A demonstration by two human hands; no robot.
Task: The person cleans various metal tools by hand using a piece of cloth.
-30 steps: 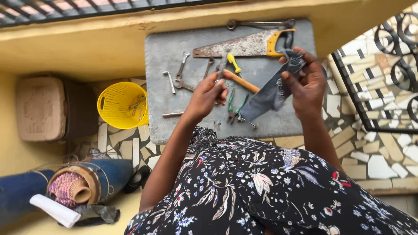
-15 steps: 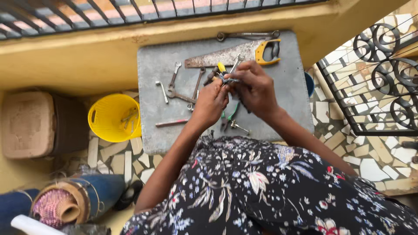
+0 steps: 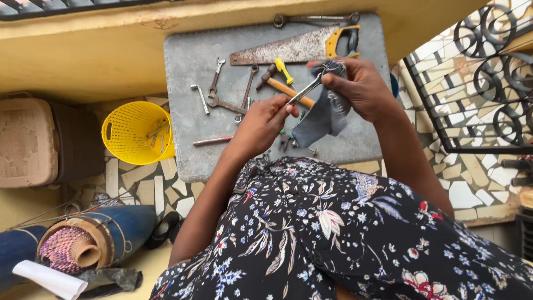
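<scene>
Above the grey worktop [image 3: 355,139], a small spanner [image 3: 304,91] is pinched at its lower end by the left hand [image 3: 261,123], while the right hand [image 3: 361,89] closes a dark cloth [image 3: 322,119] around its upper end. Just beneath lie a wooden-handled hammer [image 3: 277,83], more spanners and a rusty saw [image 3: 288,51] with a yellow handle. A yellow basket [image 3: 133,133] sits on the tiled floor beside the worktop's left edge.

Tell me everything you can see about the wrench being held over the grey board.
The wrench is a slim, bare-metal spanner, shiny and silvery. It is lifted off the grey board, slanting from lower left up to the right. The left hand pinches its lower end; the right hand presses a dark grey cloth around its upper end, hiding that head.
</scene>
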